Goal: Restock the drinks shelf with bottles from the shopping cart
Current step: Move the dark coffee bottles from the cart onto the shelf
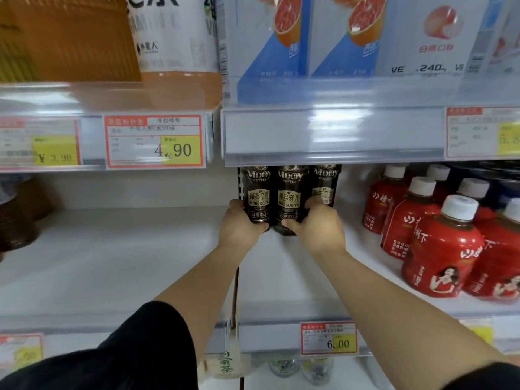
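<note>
Three dark coffee bottles with gold lettering stand side by side at the back of the white drinks shelf (295, 277). My left hand (241, 226) grips the left coffee bottle (258, 192) near its base. My right hand (318, 225) grips the middle coffee bottle (289, 192), with its fingers reaching behind toward the right coffee bottle (325, 187). The bottle tops are hidden behind the upper shelf's price rail. The shopping cart is out of view.
Several red drink bottles with white caps (441, 243) crowd the shelf's right side. A price tag reading 6.00 (328, 338) hangs on the front rail. Above, the upper shelf rail (332, 133) carries juice cartons and large bottles. Dark bottles (17, 218) stand at far left.
</note>
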`<state>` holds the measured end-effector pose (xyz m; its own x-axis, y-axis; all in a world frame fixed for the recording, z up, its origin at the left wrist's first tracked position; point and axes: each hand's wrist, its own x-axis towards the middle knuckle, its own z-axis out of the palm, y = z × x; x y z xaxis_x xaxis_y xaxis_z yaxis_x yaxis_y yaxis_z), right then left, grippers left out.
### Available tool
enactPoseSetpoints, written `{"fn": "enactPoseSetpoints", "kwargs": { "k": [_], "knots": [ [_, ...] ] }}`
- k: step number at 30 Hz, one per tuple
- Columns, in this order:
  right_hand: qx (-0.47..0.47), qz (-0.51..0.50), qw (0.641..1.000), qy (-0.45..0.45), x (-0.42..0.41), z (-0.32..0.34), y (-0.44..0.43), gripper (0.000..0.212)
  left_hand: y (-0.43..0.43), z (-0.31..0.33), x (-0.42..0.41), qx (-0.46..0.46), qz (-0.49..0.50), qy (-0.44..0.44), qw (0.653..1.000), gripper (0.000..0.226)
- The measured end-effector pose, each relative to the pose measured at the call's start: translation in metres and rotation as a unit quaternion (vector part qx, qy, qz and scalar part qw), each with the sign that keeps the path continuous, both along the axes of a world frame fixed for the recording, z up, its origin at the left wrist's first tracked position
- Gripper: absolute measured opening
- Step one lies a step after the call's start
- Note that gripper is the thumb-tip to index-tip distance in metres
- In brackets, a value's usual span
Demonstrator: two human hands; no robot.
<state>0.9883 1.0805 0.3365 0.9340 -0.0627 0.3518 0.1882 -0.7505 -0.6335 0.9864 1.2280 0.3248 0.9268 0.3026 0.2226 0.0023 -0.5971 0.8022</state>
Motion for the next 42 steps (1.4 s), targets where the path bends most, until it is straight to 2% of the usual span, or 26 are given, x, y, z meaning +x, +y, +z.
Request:
{"fn": "enactPoseSetpoints", "kwargs": {
  "k": [8, 11, 13, 15, 17, 19, 21, 23, 27, 33, 42],
  "knots": [
    [-0.033, -0.005, 0.999, -0.021, 0.009, -0.007, 0.008, 0.034, 0.002, -0.001, -0.002, -0.017, -0.014, 0.012, 1.000, 0.059],
    [0.014, 0.027, 0.999, -0.043, 0.002, -0.004, 0.000, 0.032, -0.002, 0.003, -0.011, -0.033, -0.002, 0.000, 0.999, 0.068],
    [0.061, 0.025, 0.995, -0.073, -0.005, 0.004, -0.016, 0.029, -0.007, 0.006, -0.024, -0.018, 0.041, -0.044, 0.998, 0.065],
    [0.088, 0.012, 0.992, -0.088, -0.008, 0.010, -0.036, 0.028, -0.014, 0.009, -0.038, 0.086, 0.040, -0.104, 0.990, 0.052],
    [0.093, -0.002, 0.994, -0.065, -0.003, 0.010, -0.051, 0.037, -0.024, 0.010, -0.048, 0.198, -0.042, -0.112, 0.973, 0.044],
    [0.062, -0.001, 0.998, -0.012, 0.005, 0.007, -0.056, 0.057, -0.034, 0.008, -0.049, 0.287, -0.123, -0.046, 0.949, 0.050],
    [0.044, 0.024, 0.998, 0.041, 0.009, 0.003, -0.054, 0.074, -0.038, 0.007, -0.044, 0.342, -0.143, 0.009, 0.929, 0.060],
    [0.039, 0.052, 0.997, 0.050, 0.015, 0.000, -0.051, 0.068, -0.041, 0.006, -0.040, 0.361, -0.143, 0.029, 0.921, 0.064],
    [0.029, 0.054, 0.997, 0.048, 0.027, 0.000, -0.050, 0.053, -0.049, 0.003, -0.035, 0.368, -0.135, 0.034, 0.919, 0.068],
    [0.017, 0.061, 0.997, 0.035, 0.032, -0.003, -0.054, 0.052, -0.060, -0.001, -0.029, 0.331, -0.125, 0.029, 0.935, 0.066],
    [0.016, 0.059, 0.998, 0.029, 0.033, -0.003, -0.054, 0.052, -0.062, -0.005, -0.024, 0.308, -0.142, 0.024, 0.940, 0.070]
  ]
}}
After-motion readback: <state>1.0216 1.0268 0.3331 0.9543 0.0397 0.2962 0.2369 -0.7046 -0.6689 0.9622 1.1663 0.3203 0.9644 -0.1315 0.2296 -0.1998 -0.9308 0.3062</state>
